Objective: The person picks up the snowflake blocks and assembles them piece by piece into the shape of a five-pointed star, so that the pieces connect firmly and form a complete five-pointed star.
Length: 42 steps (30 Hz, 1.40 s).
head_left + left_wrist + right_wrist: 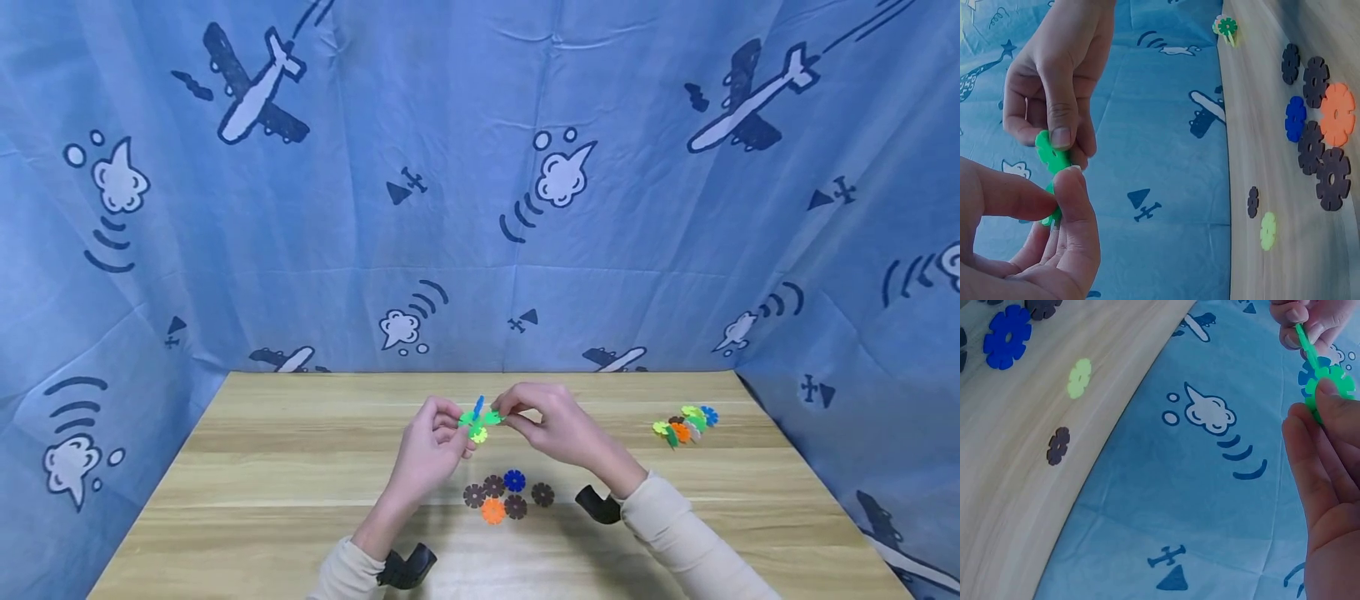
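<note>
Between the two hands, above the table, is a small joined piece of green snowflake discs with a blue snowflake disc standing up from it. My left hand pinches a green disc on one side. On the other side, my right hand pinches another green disc between thumb and fingers. Fingertips cover part of each disc, so how the slots join is hard to see. A yellow-green disc and a brown disc lie on the table beyond the hands.
Nearer the front lie several brown discs, a dark blue disc and an orange disc. A multicoloured cluster of discs stands at the right of the wooden table. Blue patterned cloth surrounds the table's back and sides.
</note>
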{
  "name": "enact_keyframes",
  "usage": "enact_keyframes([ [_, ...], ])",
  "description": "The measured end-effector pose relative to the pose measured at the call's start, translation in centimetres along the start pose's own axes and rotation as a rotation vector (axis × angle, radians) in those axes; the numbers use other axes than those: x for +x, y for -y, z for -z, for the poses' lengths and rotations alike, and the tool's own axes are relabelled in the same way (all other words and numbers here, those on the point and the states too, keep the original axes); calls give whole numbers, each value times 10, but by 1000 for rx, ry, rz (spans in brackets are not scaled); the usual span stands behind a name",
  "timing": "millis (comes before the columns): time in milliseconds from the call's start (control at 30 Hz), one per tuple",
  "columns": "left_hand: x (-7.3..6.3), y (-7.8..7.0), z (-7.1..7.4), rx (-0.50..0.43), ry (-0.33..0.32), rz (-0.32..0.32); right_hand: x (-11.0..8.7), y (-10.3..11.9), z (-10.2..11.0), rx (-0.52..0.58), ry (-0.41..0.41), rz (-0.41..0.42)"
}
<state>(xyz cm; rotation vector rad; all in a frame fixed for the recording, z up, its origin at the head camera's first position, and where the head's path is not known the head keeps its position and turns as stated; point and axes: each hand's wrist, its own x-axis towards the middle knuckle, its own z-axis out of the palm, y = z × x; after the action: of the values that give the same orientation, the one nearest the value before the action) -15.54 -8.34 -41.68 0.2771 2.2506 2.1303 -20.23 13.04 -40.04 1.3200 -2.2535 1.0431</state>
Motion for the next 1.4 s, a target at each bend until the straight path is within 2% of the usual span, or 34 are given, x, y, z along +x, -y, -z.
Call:
enact_keyframes([
  [267,-1,0,-4,3,24,-13,-1,1,1,13,36,-42],
  [767,-1,-1,-5,-11,45,-8,-4,2,2,131,71,-148],
  [900,1,-1,-4,15,47,1,-4,1,2,142,53,-127],
  [1100,1,-1,-3,34,33,27,-5,-2,0,165,14,-51],
  [1400,0,-2,-2,49,-9,17,-2,-2,-7,189,-28,56],
])
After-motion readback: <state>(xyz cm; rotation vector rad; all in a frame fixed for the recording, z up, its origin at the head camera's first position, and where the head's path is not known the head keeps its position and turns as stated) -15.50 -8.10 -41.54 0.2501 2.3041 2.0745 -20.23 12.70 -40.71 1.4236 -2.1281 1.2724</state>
